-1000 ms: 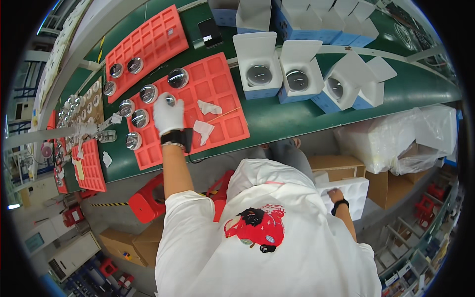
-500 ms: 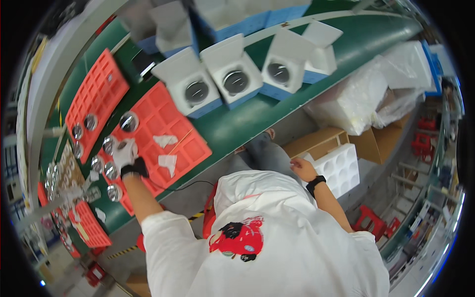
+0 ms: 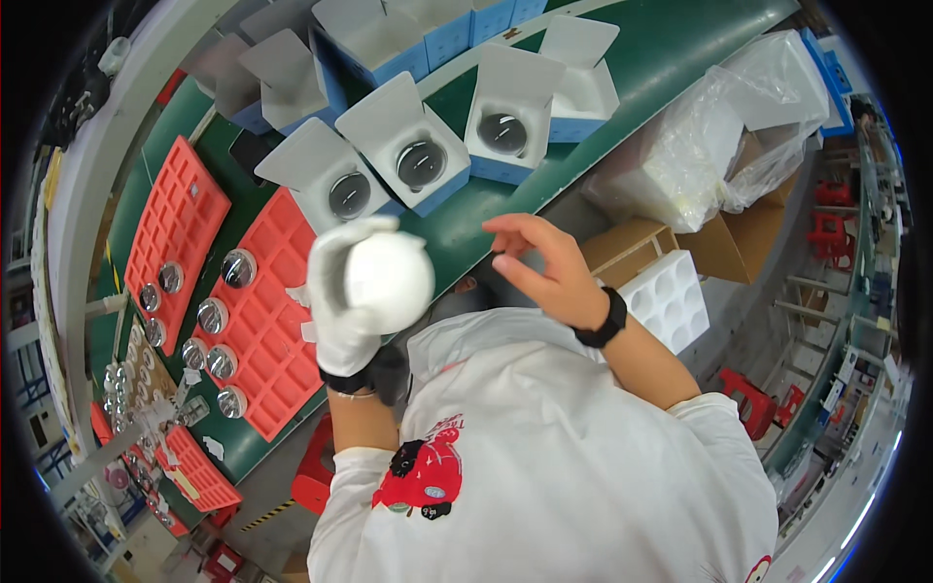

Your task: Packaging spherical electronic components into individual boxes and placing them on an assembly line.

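Observation:
My left hand (image 3: 332, 316), in a white glove, is closed around the side of a smooth white ball-shaped piece (image 3: 392, 282), held up in front of my chest. The piece's far side is hidden. My bare right hand (image 3: 556, 274) hovers to its right, thumb and fingers apart, with nothing in it. Beyond the hands stand open white-and-blue boxes; a dark round dome shows in the left box (image 3: 348, 196), the middle box (image 3: 421, 163) and the right box (image 3: 502, 134).
A red compartment tray (image 3: 277, 360) lies left on the green table (image 3: 452, 225), with shiny domed parts (image 3: 222, 362) along its left side. Another red tray (image 3: 180, 228) is farther left. White foam with round hollows (image 3: 671, 301) and a cardboard box (image 3: 622, 248) sit right, below the table edge.
My left hand has come from the red tray to my chest and now holds the white ball-shaped piece. My right hand has risen toward it with spread fingers. The view has shifted.

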The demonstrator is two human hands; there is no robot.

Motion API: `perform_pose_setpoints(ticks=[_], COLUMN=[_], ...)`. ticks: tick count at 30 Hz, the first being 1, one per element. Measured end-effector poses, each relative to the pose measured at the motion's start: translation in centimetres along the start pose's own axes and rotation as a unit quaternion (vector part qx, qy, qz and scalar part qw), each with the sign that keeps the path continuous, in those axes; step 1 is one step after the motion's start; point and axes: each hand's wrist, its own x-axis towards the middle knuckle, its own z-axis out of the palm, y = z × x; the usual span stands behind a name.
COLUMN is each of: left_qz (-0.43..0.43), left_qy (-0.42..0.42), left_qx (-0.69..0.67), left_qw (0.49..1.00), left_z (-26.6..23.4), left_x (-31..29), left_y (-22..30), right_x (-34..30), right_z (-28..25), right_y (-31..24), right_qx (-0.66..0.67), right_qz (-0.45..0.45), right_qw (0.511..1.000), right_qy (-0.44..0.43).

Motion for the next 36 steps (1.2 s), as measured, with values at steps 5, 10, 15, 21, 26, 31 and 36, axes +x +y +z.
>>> perform_pose_setpoints(ticks=[5,10,15,21,26,31,36], left_qz=[0.099,0.030,0.016,-0.003,-0.007,-0.012,0.038], left_qy=[-0.186,-0.218,-0.239,-0.193,-0.147,-0.127,-0.086], left_qx=[0.170,0.182,0.211,0.178,0.177,0.248,0.260], left_qw=[0.963,0.958,0.948,0.965,0.973,0.960,0.961], left_z=[6.2,10.6,14.0,17.6,19.6,21.0,22.0], left_x=[4.9,8.0,11.6,14.9,15.8,15.5,15.3], left_y=[0.4,-0.4,-2.3,-4.9,-6.6,-6.9,-7.7], right_x=[0.5,2.1,3.9,6.5,7.8,9.2,10.7], right_z=[-1.7,-6.3,-11.1,-16.1,-18.9,-20.9,-21.1], right_y=[-4.9,-4.7,-3.9,-2.4,-1.8,-2.5,-2.1], right_qx=[0.184,0.210,0.209,0.228,0.233,0.120,0.135], right_qz=[-0.006,0.011,0.008,0.032,0.056,-0.018,-0.060], right_qw=[0.982,0.977,0.978,0.972,0.970,0.987,0.986], right_qy=[-0.038,-0.031,-0.017,-0.035,-0.051,-0.104,-0.082])
